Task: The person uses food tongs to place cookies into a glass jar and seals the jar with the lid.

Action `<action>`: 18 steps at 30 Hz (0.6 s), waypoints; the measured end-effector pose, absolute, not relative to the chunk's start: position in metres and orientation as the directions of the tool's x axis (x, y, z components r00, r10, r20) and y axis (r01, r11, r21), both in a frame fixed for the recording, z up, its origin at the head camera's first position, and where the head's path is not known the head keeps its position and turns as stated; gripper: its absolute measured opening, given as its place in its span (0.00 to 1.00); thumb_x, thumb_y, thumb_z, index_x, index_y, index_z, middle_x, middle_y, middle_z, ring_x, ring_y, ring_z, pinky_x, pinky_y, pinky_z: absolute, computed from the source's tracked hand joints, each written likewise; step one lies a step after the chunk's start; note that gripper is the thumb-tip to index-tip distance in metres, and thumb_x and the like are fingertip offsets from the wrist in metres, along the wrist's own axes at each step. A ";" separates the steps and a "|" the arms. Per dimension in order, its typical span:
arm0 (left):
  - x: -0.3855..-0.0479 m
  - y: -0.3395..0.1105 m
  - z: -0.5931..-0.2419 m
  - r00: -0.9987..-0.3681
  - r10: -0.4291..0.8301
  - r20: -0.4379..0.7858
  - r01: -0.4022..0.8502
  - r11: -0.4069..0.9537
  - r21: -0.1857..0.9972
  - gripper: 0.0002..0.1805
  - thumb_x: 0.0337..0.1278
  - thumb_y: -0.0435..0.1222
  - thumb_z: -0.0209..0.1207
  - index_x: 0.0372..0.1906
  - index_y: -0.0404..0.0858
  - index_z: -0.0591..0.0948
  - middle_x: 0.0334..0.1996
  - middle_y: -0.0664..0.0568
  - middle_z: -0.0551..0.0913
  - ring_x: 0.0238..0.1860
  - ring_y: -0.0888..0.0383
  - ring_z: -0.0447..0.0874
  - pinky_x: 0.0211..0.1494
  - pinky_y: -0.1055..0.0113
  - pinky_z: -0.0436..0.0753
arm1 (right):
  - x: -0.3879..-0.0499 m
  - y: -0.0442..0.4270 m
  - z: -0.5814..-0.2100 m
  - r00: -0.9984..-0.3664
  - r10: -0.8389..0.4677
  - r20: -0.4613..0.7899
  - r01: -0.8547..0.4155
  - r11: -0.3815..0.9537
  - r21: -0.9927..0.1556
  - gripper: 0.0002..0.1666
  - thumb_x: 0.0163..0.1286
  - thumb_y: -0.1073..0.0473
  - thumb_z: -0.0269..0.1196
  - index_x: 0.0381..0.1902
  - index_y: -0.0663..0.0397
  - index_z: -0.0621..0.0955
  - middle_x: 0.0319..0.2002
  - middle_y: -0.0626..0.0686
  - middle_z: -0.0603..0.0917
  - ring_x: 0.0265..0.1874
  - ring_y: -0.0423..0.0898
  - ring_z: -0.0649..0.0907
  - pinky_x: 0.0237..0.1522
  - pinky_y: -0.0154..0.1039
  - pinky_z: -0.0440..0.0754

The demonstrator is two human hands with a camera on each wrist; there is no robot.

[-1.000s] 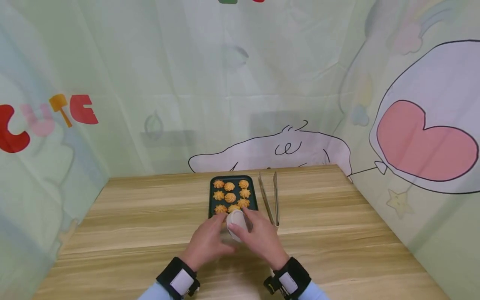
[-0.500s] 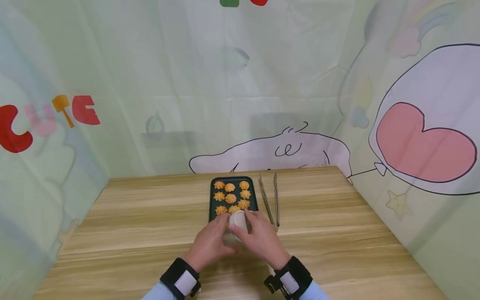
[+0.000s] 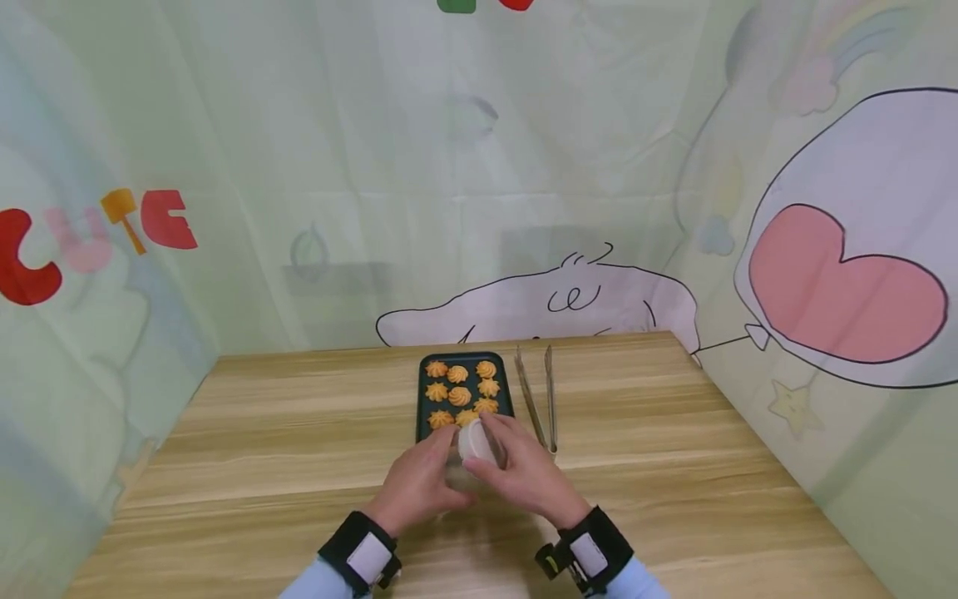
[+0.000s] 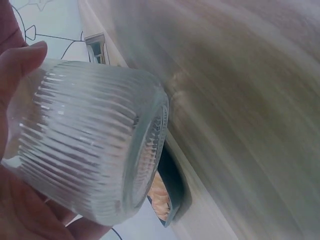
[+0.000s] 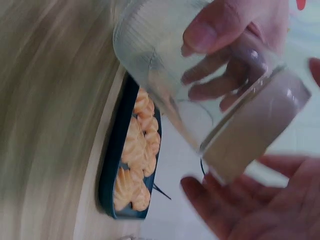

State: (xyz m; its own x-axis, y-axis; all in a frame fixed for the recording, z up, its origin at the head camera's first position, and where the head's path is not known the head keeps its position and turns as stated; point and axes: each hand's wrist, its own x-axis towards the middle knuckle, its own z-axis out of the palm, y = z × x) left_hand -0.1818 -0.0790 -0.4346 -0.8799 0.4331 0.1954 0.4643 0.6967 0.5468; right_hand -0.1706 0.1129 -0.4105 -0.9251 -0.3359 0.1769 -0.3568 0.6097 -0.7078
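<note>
Two hands are over the table (image 3: 299,433). The left hand (image 3: 419,481) holds a see-through jar (image 3: 458,474). The right hand (image 3: 527,467) is at its white lid (image 3: 475,441), thumb on one side and fingers on the other. Just past them is a dark tray (image 3: 471,363) with swirly golden cookies (image 3: 459,396) in rows; the hands hide its near end. Beside it lie shiny tongs (image 3: 551,399), arms spread apart. Behind hangs a pale cloth (image 3: 374,125) with a big balloon (image 3: 861,158) and a pink heart (image 3: 831,283).
</note>
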 end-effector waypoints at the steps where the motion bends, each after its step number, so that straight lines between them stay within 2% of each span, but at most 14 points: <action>1: -0.182 -0.078 -0.435 -0.878 0.436 0.198 0.468 0.697 0.543 0.44 0.34 0.47 0.80 0.61 0.39 0.72 0.53 0.50 0.79 0.51 0.54 0.80 0.53 0.55 0.81 | -0.171 0.112 -0.410 -0.938 -0.307 0.163 -0.327 0.620 -0.713 0.47 0.68 0.36 0.62 0.72 0.63 0.66 0.68 0.66 0.69 0.59 0.61 0.75 0.53 0.58 0.78; 4: -0.182 -0.077 -0.434 -0.870 0.447 0.210 0.486 0.697 0.527 0.43 0.34 0.47 0.80 0.60 0.40 0.73 0.52 0.51 0.80 0.50 0.55 0.80 0.52 0.55 0.81 | -0.171 0.110 -0.409 -0.969 -0.217 0.122 -0.238 0.665 -0.708 0.51 0.64 0.30 0.62 0.70 0.64 0.69 0.64 0.68 0.72 0.57 0.61 0.77 0.52 0.59 0.78; 8: -0.182 -0.075 -0.433 -0.867 0.450 0.211 0.491 0.706 0.510 0.43 0.34 0.48 0.80 0.60 0.40 0.73 0.52 0.52 0.80 0.50 0.55 0.80 0.53 0.55 0.81 | -0.171 0.109 -0.406 -0.979 -0.178 0.103 -0.199 0.706 -0.679 0.49 0.64 0.31 0.62 0.66 0.67 0.73 0.59 0.70 0.76 0.52 0.59 0.80 0.49 0.58 0.79; 13: -0.182 -0.074 -0.432 -0.872 0.447 0.202 0.484 0.722 0.494 0.44 0.33 0.49 0.80 0.61 0.41 0.73 0.52 0.52 0.80 0.49 0.55 0.80 0.50 0.56 0.82 | -0.172 0.114 -0.405 -0.953 -0.277 0.121 -0.283 0.675 -0.682 0.45 0.69 0.36 0.61 0.67 0.69 0.71 0.59 0.69 0.76 0.49 0.57 0.80 0.46 0.55 0.81; 18: -0.182 -0.074 -0.431 -0.876 0.448 0.181 0.474 0.723 0.502 0.46 0.33 0.48 0.80 0.62 0.40 0.72 0.52 0.49 0.81 0.48 0.54 0.81 0.48 0.55 0.82 | -0.175 0.125 -0.407 -0.894 -0.422 0.147 -0.395 0.592 -0.703 0.43 0.71 0.41 0.61 0.73 0.63 0.65 0.65 0.67 0.70 0.52 0.57 0.78 0.46 0.53 0.81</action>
State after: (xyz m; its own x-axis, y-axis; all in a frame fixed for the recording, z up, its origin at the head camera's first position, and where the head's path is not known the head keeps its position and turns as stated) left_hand -0.1819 -0.0744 -0.4308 -0.8757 0.4476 0.1811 0.4736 0.7234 0.5024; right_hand -0.1752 0.1254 -0.4071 -0.8945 -0.4225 0.1465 -0.3947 0.5919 -0.7028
